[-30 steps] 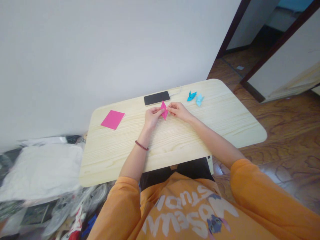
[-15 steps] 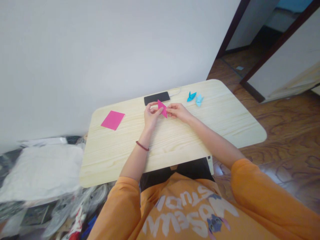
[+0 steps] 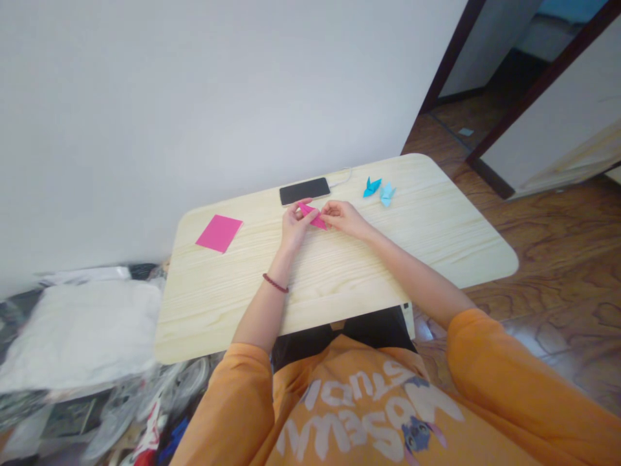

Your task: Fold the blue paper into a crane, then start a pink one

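A small folded piece of pink origami paper is between my hands above the middle of the table. My left hand is closed on its left side, thumb on the near face and fingers behind. My right hand pinches the paper's right edge between thumb and forefinger, the other fingers curled. The fingers hide parts of the folds. Off to the left lies a flat pink paper square. To the right of my hands sit a dark blue folded paper crane and a light blue one.
A black phone with a white cable lies just beyond my hands, by the wall. The pale wooden table has rounded corners. Beside its left end are a white cloth bundle and plastic-wrapped clutter. A doorway is at the far right.
The pink paper has tilted from a steep, open diamond to a flatter, narrower shape. My right fingers have curled in more at its right edge. The other things stay in place.
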The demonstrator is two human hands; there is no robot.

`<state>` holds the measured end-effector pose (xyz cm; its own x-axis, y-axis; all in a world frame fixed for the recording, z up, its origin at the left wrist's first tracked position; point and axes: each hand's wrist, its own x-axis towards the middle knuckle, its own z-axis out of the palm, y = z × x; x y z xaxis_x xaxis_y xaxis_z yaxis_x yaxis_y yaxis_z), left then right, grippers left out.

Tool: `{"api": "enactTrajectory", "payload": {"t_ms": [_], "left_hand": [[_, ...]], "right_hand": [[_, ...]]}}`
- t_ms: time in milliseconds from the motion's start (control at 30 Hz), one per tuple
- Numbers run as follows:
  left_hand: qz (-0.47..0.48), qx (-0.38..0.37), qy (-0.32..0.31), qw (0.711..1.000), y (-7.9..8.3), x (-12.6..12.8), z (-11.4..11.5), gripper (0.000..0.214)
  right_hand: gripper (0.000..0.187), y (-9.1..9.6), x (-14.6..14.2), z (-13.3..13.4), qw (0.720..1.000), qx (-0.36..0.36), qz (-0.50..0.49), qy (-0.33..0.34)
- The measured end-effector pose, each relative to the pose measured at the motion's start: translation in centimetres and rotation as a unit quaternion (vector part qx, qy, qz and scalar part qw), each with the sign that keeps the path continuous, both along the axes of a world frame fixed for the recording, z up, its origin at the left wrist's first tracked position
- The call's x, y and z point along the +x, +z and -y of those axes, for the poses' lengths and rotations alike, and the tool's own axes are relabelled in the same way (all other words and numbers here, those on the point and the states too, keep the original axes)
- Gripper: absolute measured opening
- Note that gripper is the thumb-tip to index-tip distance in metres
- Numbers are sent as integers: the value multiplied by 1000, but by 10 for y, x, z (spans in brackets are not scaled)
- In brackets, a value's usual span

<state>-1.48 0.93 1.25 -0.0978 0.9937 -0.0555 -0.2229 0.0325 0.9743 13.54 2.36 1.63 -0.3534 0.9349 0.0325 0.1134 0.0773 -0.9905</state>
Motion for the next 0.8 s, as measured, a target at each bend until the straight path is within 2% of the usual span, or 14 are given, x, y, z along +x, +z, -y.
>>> {"api": "enactTrajectory", "payload": {"t_ms": [267, 467, 633, 800], "left_hand": [[35, 4, 40, 999, -7, 3, -3, 39], [73, -10, 101, 992, -9, 0, -3, 40], [83, -25, 96, 992, -6, -1, -2, 41], [84, -32, 83, 993, -3, 2, 1, 40]], "right_hand": [[17, 0, 0, 1, 999, -10, -1, 30], [25, 1, -1, 3, 998, 31, 54, 32], [23, 1, -3, 5, 998, 28, 12, 56], [31, -1, -4, 3, 998, 18, 0, 56]]}}
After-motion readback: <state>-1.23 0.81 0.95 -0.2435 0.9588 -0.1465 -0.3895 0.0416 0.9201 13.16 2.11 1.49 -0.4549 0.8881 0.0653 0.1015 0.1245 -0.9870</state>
